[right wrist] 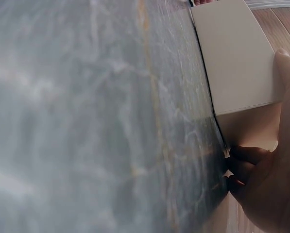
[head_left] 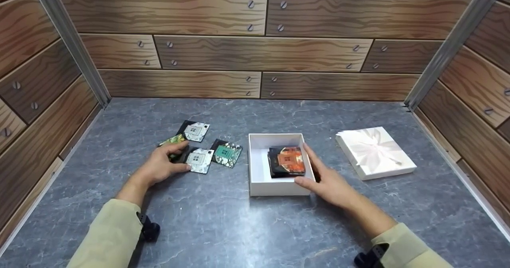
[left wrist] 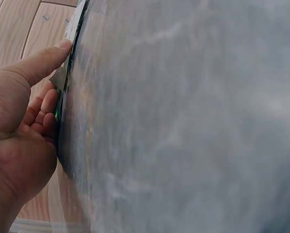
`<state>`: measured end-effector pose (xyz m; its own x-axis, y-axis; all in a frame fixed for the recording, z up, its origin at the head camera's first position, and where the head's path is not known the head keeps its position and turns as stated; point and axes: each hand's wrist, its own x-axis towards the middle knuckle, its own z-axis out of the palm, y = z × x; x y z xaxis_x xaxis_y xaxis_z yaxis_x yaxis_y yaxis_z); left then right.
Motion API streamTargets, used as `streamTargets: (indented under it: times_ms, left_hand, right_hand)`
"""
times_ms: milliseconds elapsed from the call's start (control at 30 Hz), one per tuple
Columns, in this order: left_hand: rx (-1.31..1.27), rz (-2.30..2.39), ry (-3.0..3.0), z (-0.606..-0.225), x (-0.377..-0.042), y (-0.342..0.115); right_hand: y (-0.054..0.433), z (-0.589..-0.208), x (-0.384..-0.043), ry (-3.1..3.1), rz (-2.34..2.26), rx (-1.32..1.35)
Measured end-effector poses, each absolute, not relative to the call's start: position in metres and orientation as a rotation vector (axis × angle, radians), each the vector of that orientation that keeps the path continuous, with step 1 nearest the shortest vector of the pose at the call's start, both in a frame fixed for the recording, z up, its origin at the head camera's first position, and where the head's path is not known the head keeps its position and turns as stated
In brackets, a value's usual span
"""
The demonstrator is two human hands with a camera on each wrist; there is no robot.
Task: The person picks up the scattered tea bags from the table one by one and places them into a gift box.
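In the head view, my left hand [head_left: 163, 160] is at a flat square card [head_left: 200, 160] with a black corner and a silver-white pattern, pinching its left side between thumb and fingers. A yellow-green card [head_left: 173, 141] lies partly hidden under the same hand. A second silver-white card [head_left: 194, 131] and a black-and-green card [head_left: 227, 153] lie just beyond and to the right. My right hand [head_left: 328, 182] holds the right wall of an open white box [head_left: 259, 187], thumb over the near corner, fingers along the outside. Inside the box sits a small stack of cards with an orange one [head_left: 291, 160] on top.
A white lid [head_left: 376, 152] with a pale ribbon bow lies to the right of the box. The grey marbled tabletop [head_left: 247, 232] is bounded by wood-patterned panels [head_left: 215, 53] at the back and sides.
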<state>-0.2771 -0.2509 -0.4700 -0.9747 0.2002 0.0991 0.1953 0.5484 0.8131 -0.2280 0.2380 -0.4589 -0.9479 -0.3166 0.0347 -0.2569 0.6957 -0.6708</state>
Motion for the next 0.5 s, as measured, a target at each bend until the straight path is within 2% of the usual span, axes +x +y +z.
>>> streamTargets:
  times_ms: [500]
  left_hand:
    - [0.371, 1.377, 2.808, -0.4705, -0.2777, -0.2491]
  right_hand:
    - [0.2382, -0.4594, -0.2281, 2.813, -1.098, -0.5]
